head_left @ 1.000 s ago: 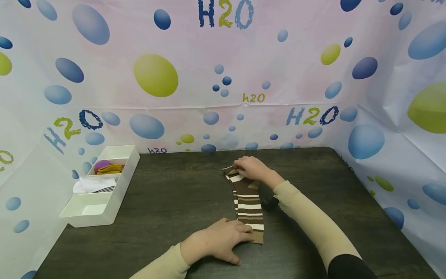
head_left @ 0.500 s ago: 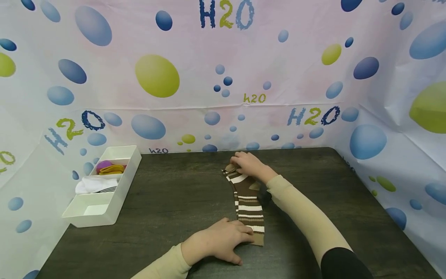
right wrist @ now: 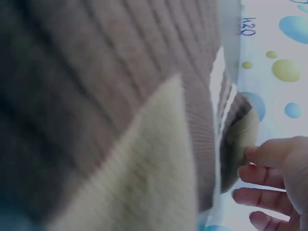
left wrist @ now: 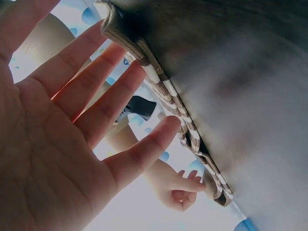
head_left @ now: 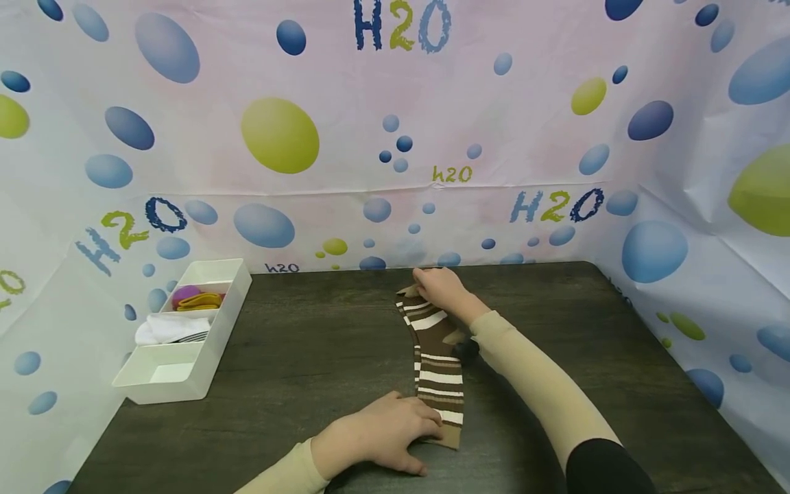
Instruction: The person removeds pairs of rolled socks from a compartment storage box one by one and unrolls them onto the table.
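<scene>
A brown sock point(head_left: 437, 337) with white and tan stripes lies lengthwise on the dark table, a second striped layer showing along its left edge. My left hand point(head_left: 390, 429) rests at the tan cuff, palm down, with fingers extended and spread; the left wrist view shows its fingertips along the layered edge. At the far end, my right hand point(head_left: 446, 291) pinches the tan toe, which bends up beside the fingers. In the right wrist view, a fingertip meets the toe point(right wrist: 244, 132) while the other fingers curl loosely. The tan heel patch point(head_left: 454, 337) lies below the right wrist.
At the left of the table point(head_left: 308, 343) stands a white divided box point(head_left: 212, 363). It holds folded white socks point(head_left: 169, 329) and a mustard-and-purple bundle point(head_left: 200, 300); its front compartment is bare. A bubble-patterned sheet point(head_left: 345, 103) hangs behind the table.
The toe end has been drawn out flatter, with the right hand shifting slightly away. The cuff and left hand have slid a little nearer and to the left.
</scene>
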A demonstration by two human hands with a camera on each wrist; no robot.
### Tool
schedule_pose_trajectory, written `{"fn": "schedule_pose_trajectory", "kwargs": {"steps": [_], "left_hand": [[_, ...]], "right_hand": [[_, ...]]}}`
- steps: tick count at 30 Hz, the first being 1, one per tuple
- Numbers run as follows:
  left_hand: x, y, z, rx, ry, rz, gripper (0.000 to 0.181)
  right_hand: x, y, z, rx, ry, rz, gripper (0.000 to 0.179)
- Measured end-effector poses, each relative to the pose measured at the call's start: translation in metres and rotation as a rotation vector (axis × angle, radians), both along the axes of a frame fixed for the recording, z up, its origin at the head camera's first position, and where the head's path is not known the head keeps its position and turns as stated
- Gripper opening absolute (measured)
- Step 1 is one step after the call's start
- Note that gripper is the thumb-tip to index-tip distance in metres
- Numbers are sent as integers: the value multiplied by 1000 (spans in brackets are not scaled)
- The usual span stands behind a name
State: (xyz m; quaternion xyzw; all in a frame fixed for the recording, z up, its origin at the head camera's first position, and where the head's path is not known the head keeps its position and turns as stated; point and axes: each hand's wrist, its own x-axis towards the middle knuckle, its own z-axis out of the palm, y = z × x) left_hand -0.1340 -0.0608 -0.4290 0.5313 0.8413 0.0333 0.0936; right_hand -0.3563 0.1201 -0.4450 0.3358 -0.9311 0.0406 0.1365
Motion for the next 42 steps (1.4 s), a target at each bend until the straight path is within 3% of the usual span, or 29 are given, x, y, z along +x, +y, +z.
{"fn": "schedule_pose_trajectory", "kwargs": {"steps": [7, 10, 13, 17, 20, 24, 30, 34, 38, 42], "left_hand": [[2, -11, 4, 21, 3, 23, 42], [5, -15, 6, 20, 30, 49, 42], [9, -19, 6, 13, 63, 81, 43], [15, -28, 5, -6, 90, 153, 45], [19, -36, 3, -14, 96, 225, 48], [20, -49, 2, -24, 113, 346, 48], [7, -66, 2, -22, 195, 543, 47], [-6, -74, 3, -31, 199, 648, 45], [-21, -78, 5, -38, 193, 712, 44], [-38, -78, 4, -44, 192, 738, 44]], "right_hand": [[15, 10, 9, 28, -32, 142, 6], [22, 17, 9, 83, -42, 198, 19], [27, 22, 9, 154, -122, 224, 39], [31, 25, 4, 255, -299, 174, 61], [31, 26, 0, 300, -402, 104, 67], [31, 30, -5, 313, -456, 30, 69], [33, 46, -5, 311, -428, -84, 67], [39, 58, -3, 303, -403, -125, 65], [46, 66, -3, 300, -354, -151, 65], [54, 76, -3, 296, -302, -161, 64]]}}
